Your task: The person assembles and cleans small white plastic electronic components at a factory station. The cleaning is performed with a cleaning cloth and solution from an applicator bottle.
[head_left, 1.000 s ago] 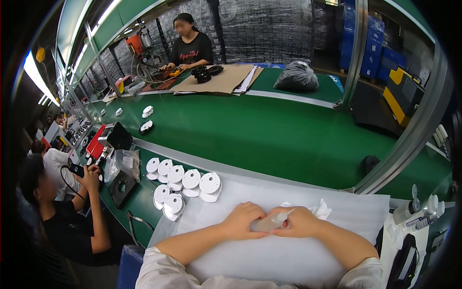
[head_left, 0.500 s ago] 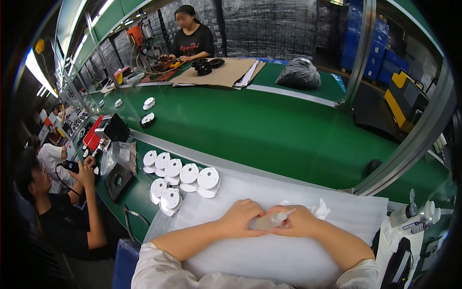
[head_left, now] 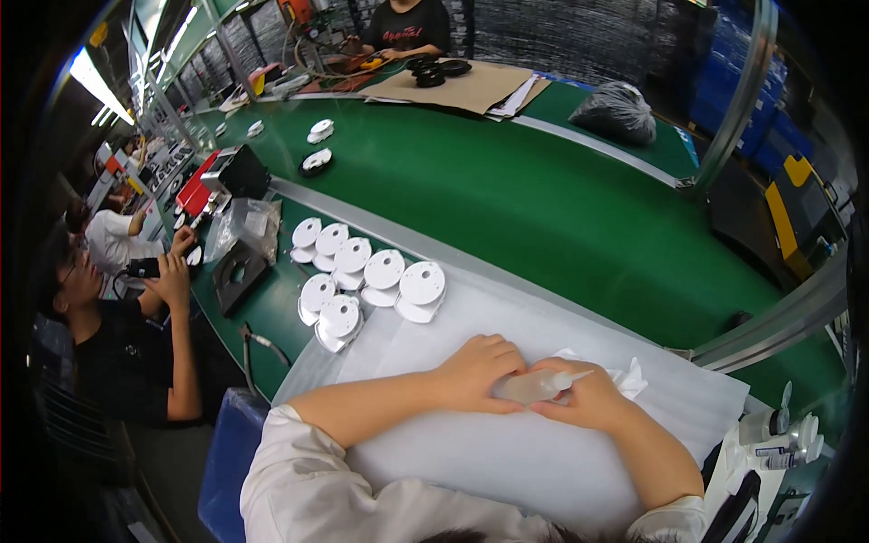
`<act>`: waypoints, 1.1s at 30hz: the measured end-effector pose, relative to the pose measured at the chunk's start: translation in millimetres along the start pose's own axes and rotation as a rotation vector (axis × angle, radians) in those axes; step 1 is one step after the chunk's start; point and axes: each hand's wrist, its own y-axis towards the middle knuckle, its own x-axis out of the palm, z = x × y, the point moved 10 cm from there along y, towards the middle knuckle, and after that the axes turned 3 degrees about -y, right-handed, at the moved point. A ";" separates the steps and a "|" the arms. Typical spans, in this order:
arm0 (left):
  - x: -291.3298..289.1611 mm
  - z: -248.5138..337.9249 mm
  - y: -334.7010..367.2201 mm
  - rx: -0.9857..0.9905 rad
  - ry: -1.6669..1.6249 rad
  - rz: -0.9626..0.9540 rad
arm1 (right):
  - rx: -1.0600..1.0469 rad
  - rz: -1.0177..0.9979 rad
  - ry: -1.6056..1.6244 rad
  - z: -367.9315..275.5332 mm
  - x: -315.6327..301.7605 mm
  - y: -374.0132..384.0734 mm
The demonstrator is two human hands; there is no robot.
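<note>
A small translucent squeeze bottle [head_left: 523, 389] with a pointed nozzle lies nearly level over the white foam sheet [head_left: 480, 462], its tip toward the right. My left hand [head_left: 478, 369] is closed around the base end of the bottle. Around its neck end, my right hand [head_left: 588, 396] is closed too, with the nozzle showing above the fingers. Crumpled white tissue [head_left: 626, 376] lies just beyond my right hand. To the left, several white round plastic parts [head_left: 422, 284] stand grouped at the sheet's far left corner.
A green conveyor belt [head_left: 507, 199] runs beyond a metal rail. Small bottles [head_left: 780, 439] stand at right. At left are a black square part [head_left: 239, 276], a clear plastic bag [head_left: 244, 226], a cable [head_left: 262, 340] and a co-worker [head_left: 136, 344]. Another person [head_left: 407, 27] works across the belt.
The whole view has tilted, so the bench and belt appear higher and farther right. Both my hands keep their hold on the bottle. The left co-worker's farther hand is raised a little.
</note>
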 end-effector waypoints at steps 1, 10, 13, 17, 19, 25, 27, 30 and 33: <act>-1.4 -0.2 -0.9 -0.007 -0.003 0.006 | 0.020 0.019 0.015 0.6 -2.4 -1.2; 2.2 -4.5 -3.1 -0.059 -0.014 -0.044 | 0.048 -0.041 0.005 4.5 5.2 0.7; 5.6 -2.7 -3.8 -0.031 -0.024 -0.037 | 0.022 -0.034 -0.002 4.9 7.8 -2.4; 3.3 -0.8 -1.2 -0.025 -0.027 -0.025 | 0.078 -0.088 -0.027 4.7 6.8 -2.0; 1.5 -0.3 -0.4 -0.033 0.000 -0.024 | 0.039 -0.041 -0.003 -0.9 2.0 -0.8; -1.1 -1.0 1.3 -0.031 -0.007 -0.024 | -0.051 0.005 -0.040 2.5 2.7 0.8; -1.3 -0.9 1.5 -0.023 -0.007 -0.015 | -0.055 0.009 -0.042 1.8 2.0 0.9; -1.1 -2.3 -0.4 -0.032 -0.012 -0.017 | -0.044 0.000 -0.044 2.2 4.2 1.7; -0.2 -3.2 -0.4 -0.041 -0.022 -0.031 | -0.020 -0.012 -0.038 3.4 5.4 0.7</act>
